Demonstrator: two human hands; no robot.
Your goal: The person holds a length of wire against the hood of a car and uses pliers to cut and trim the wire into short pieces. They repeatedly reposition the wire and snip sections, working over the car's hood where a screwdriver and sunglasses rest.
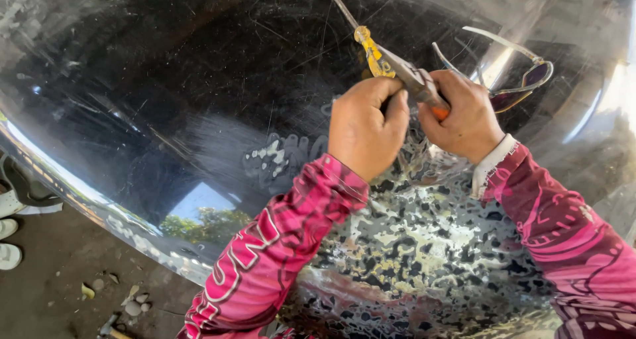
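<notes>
Pliers (404,74), worn, with yellowed and orange grips – held over the middle of a big glossy black panel (165,100), most likely a car's bonnet or roof. The nose points up and away from the person, with a thin metal rod or wire (344,9) sticking out past it; whether the nose actually bites the rod is hard to tell

Right hand (464,110) closed around the orange handle end, fingers wrapped tight. Left hand (366,127) curled into a fist just beside it, thumb side pressed against the tool's middle; can't tell whether it pinches some small part or only steadies the pliers. Both hands close together, nearly touching

Progress, as a judgement only: work looks to be in mid-course. The tool is gripped and engaged, nothing set down, no finished or loose piece visible near the hands. What has been completed can't be read from this view; the small thing being worked, if any, is hidden by the fists

Sunglasses (523,81) lying open on the panel just beyond the right hand, apart from it, red-tinted lenses

Panel surface scratched all over, reflecting the pink patterned sleeves (278,246), sky and trees

Lower left, off the panel's edge: dirt ground (59,273) with a few pebbles (136,306) and scraps; white footwear (8,246) at the frame edge
</notes>
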